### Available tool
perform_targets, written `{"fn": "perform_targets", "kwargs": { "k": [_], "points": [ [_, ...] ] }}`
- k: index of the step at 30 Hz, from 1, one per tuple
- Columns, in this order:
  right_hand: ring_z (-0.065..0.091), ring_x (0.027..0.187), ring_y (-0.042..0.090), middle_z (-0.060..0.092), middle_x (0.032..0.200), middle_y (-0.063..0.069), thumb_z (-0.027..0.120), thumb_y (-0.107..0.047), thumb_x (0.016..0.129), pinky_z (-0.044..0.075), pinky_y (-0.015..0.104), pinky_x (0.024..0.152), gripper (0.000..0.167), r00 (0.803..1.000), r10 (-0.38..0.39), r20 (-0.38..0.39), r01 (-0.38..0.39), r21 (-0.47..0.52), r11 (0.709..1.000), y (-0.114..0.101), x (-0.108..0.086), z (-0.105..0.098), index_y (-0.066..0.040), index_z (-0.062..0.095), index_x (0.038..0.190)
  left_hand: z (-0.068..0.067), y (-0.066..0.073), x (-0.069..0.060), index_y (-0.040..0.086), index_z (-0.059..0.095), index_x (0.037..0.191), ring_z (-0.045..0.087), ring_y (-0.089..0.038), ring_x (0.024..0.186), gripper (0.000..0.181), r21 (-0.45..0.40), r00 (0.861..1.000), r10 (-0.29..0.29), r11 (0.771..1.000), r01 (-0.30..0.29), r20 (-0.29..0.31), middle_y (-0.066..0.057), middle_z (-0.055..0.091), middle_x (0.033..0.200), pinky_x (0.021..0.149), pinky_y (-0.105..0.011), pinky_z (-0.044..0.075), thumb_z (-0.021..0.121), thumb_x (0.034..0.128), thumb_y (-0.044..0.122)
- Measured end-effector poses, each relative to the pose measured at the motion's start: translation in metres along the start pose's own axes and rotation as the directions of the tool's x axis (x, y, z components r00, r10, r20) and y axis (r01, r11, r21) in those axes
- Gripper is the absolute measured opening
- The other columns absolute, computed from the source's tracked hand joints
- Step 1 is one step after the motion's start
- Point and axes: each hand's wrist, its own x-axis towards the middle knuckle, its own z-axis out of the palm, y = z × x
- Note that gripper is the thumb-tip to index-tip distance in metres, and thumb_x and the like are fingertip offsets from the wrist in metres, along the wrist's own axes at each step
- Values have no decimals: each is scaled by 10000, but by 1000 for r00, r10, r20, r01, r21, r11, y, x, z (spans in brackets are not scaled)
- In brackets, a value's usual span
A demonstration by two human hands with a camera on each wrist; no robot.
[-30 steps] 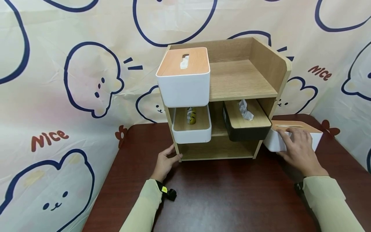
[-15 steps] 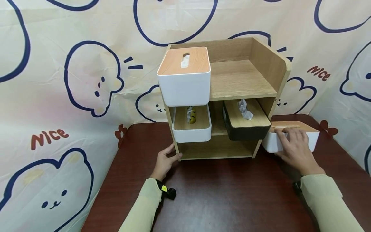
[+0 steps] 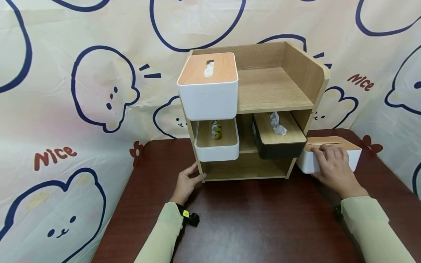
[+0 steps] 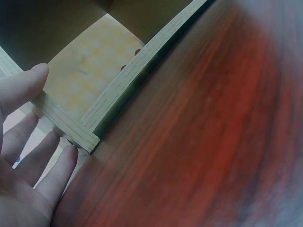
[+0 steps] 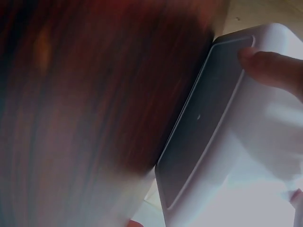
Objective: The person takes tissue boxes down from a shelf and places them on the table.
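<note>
A small wooden shelf point(image 3: 276, 91) stands on the table. My left hand point(image 3: 187, 184) holds the lower front of its left side panel point(image 3: 200, 170), thumb in front and fingers along the outside; the left wrist view shows the thumb point(image 4: 28, 85) against the panel's edge. To the right of the shelf, my right hand point(image 3: 337, 170) grips a white tissue box point(image 3: 354, 159) with a wood-look lid. In the right wrist view the thumb point(image 5: 270, 66) presses on the box's grooved face point(image 5: 203, 118). The far fingers are partly hidden.
A tall white tissue box point(image 3: 208, 100) sits at the top left of the shelf. Below are a white open-fronted box point(image 3: 217, 153) with a yellow item point(image 3: 216, 130) and a dark tissue box point(image 3: 281, 149). Printed fabric point(image 3: 108, 160) surrounds the table point(image 3: 263, 219).
My right hand and the white tissue box have shifted slightly left, closer to the shelf. The left hand keeps its hold on the side panel.
</note>
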Motion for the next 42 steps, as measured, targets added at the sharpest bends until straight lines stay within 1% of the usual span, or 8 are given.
{"fn": "perform_targets", "kwargs": {
  "k": [1,6,9,13,18,23,31,42],
  "points": [
    [350,1116,511,395,1211,288,975,-217,470,211,663,957,1041,1000,-5,-2,5,-5,1000,0,0,0,-4,416,1322,0,-4,2,204,550,1394,423,-177,1319,653,-1,1000,2,1000,-2,-7,-53,584,1332,992,-401,416,821,801,178],
    [344,1128,509,390,1235,287,974,-223,474,215,673,953,1041,1000,-2,20,2,-19,1000,-1,0,-1,3,413,1321,-1,-4,3,232,560,1384,451,-162,1296,641,7,1000,13,1000,-13,-10,-34,604,1302,940,-372,459,821,801,178],
    [337,1142,502,385,1245,280,974,-230,489,214,676,954,1040,999,7,39,-6,-22,1000,-1,1,-2,-10,404,1330,-1,-4,3,239,561,1382,450,-155,1292,640,8,1000,21,1000,-21,-9,-32,608,1294,953,-376,447,821,801,183],
    [323,1160,497,376,1251,270,973,-236,501,210,673,954,1042,998,14,64,-13,-24,1000,-2,2,-3,-29,392,1341,-1,-4,3,249,560,1383,445,-149,1295,640,11,1000,19,1000,-19,-10,-23,611,1290,960,-382,442,821,802,184],
    [319,1168,498,377,1246,267,970,-249,508,218,662,941,1045,997,10,76,-8,-26,1000,-2,3,-4,-52,386,1351,-1,-4,4,233,556,1388,444,-155,1296,641,2,1000,14,1000,-14,-10,-38,609,1292,910,-341,478,818,806,173],
    [325,1170,500,386,1235,264,964,-257,514,231,655,924,1040,997,5,76,-3,-24,1000,-1,3,-4,-66,387,1358,-1,-3,3,226,557,1387,446,-156,1295,644,-7,1000,16,1000,-16,-11,-40,610,1291,874,-302,495,820,802,170],
    [342,1150,506,400,1207,270,961,-251,509,258,641,895,1019,998,-9,61,11,-31,999,0,1,-2,-55,405,1340,0,-5,3,229,556,1388,438,-166,1301,651,-35,1000,7,999,-7,-1,-48,592,1316,836,-312,518,826,797,191],
    [348,1136,517,408,1185,273,959,-255,494,263,642,879,1016,999,-29,45,30,-25,999,0,0,-1,-39,417,1326,0,-8,4,213,561,1385,431,-167,1309,652,-32,1000,13,999,-14,-4,-46,589,1321,847,-302,510,829,792,188]
  ]
}}
